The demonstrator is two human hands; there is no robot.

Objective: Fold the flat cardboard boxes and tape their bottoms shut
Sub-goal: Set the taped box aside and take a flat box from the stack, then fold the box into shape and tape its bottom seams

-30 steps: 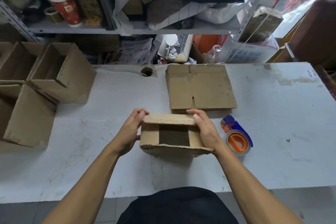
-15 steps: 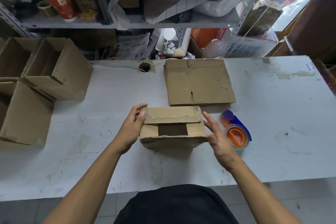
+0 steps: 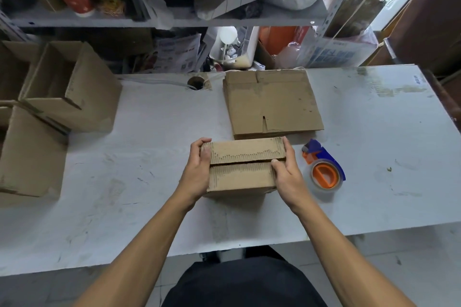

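Note:
A small cardboard box (image 3: pixel 240 177) stands bottom-up on the white table (image 3: pixel 374 157), its two long flaps folded flat and meeting along a middle seam. My left hand (image 3: pixel 198 169) grips the box's left end, thumb on top of the far flap. My right hand (image 3: pixel 287 172) holds the right end, thumb pressing at the seam. A stack of flat cardboard boxes (image 3: pixel 272 102) lies just behind it. A tape dispenser (image 3: pixel 324 169) with an orange core and blue handle lies on the table right of my right hand.
Folded open boxes (image 3: pixel 72 90) stand and lie at the table's left side, another one (image 3: pixel 30 152) nearer me. A cable hole (image 3: pixel 195 82) sits at the back edge. Cluttered shelves (image 3: pixel 174 17) rise behind the table.
The near flap has been folded down over the open gap, so both flaps lie shut. My right hand has come back onto the box's right end.

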